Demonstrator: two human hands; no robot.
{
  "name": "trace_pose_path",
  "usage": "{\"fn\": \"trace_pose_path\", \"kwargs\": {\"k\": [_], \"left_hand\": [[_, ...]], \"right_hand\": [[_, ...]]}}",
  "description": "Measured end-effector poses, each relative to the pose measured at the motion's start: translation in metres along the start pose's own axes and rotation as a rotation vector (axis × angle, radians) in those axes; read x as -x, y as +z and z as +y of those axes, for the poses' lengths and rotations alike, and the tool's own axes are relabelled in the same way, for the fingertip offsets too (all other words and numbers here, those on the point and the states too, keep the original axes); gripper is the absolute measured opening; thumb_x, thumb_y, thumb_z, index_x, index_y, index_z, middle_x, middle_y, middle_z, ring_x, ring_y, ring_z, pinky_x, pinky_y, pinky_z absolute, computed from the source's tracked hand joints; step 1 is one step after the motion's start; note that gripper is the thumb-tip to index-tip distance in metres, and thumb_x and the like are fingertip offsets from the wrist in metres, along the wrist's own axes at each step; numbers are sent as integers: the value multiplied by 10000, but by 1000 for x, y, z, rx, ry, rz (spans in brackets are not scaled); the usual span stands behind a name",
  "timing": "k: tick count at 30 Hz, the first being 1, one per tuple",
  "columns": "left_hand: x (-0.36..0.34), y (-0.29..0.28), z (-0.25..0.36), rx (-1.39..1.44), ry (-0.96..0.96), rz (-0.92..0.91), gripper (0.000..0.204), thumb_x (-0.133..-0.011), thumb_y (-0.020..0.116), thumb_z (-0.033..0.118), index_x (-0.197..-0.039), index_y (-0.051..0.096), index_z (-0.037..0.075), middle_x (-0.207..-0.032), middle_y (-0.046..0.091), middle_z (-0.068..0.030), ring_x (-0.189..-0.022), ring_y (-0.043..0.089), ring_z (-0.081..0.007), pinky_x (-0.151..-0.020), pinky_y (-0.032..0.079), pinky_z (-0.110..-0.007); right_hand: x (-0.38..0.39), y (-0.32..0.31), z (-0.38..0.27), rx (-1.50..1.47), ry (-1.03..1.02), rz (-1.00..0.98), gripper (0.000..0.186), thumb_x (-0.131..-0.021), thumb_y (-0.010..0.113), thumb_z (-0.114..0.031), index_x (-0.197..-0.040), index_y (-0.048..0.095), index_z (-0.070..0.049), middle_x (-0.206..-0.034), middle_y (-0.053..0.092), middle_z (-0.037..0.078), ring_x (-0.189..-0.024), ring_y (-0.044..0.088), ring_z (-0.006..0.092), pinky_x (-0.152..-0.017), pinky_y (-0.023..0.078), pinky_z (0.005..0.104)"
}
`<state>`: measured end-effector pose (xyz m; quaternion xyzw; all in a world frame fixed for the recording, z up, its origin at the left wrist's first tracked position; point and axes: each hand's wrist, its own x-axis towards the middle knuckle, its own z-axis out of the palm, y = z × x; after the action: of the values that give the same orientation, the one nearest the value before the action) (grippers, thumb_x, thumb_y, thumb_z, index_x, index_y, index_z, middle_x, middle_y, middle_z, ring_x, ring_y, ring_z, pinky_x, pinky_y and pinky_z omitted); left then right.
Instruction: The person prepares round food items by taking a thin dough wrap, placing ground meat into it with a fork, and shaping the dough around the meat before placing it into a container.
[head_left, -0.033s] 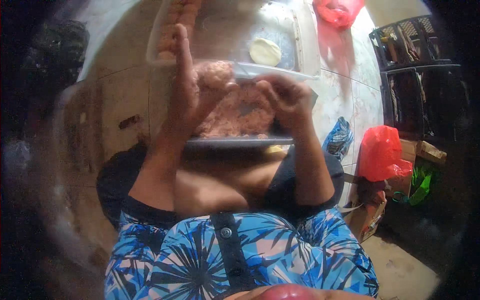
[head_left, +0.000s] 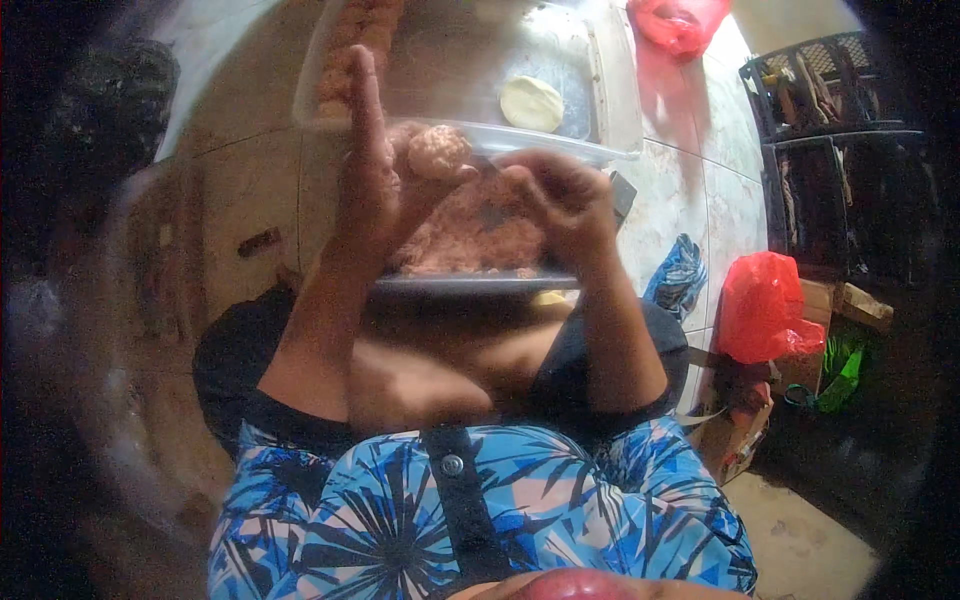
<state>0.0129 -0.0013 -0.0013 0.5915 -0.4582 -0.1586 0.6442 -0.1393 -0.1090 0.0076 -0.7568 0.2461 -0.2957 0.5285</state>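
Note:
In my left hand (head_left: 376, 195) rests a round, lumpy ball of pinkish mince-like mixture (head_left: 440, 152). One finger of that hand points straight away from me, while the thumb and the others cup the ball. Just right of it, my right hand (head_left: 568, 192) is closed in a pinch. A thin dark edge shows between its fingertips and the ball, too blurred to name. Beneath both hands lies loose pink mixture (head_left: 475, 240) in a dark tray (head_left: 470, 286), partly covered by my hands.
Beyond the tray stands a shallow clear container (head_left: 618, 75) with rows of shaped balls (head_left: 345, 65) and a pale yellow disc (head_left: 532, 104). Red plastic bags (head_left: 762, 305), a crumpled blue bag (head_left: 677, 277) and black crates (head_left: 850, 200) are at right. My bent legs frame the near side.
My right hand has shifted slightly left, toward the ball. The ball in my left hand sits almost where it was and looks sharper now.

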Motion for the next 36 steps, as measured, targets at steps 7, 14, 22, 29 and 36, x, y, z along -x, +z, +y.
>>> {"fn": "trace_pose_path", "kwargs": {"k": [7,14,22,29,36], "left_hand": [[1,-12,-14,51,-5,-93,280,-731,743,150,-949,621,25,-794,603,-40,-738,558,-121,-658,464,-256],[5,-11,-8,24,-102,-128,237,-739,733,135,-893,572,55,-813,604,6,-752,539,-61,-666,461,-216],[4,2,-3,-173,-36,15,268,-691,778,82,-843,558,65,-754,552,17,-703,515,-62,-605,443,-218],[3,-10,-2,-178,-109,-75,335,-676,791,109,-883,542,23,-749,593,-67,-701,563,-142,-644,471,-284],[1,-4,-12,1,-110,-87,979,-724,721,72,-1442,56,98,-1177,548,-196,-1111,526,-269,-941,407,-331]], "right_hand": [[1,16,-22,310,-500,46,234,-712,730,-96,-940,679,-97,-831,653,84,-730,650,235,-627,526,321],[-1,4,-20,448,-461,-17,222,-721,715,-188,-932,683,-124,-836,648,71,-709,646,233,-608,524,325],[-7,-5,-20,340,-336,-114,157,-752,707,-110,-903,681,-73,-833,652,95,-693,638,209,-620,507,286],[-10,-14,-20,209,-121,21,147,-823,665,-108,-945,679,-25,-834,660,18,-663,554,46,-574,450,199],[-7,-15,-10,-259,418,-168,176,-876,613,-118,-990,664,5,-839,622,-33,-732,541,36,-620,440,183]]}}
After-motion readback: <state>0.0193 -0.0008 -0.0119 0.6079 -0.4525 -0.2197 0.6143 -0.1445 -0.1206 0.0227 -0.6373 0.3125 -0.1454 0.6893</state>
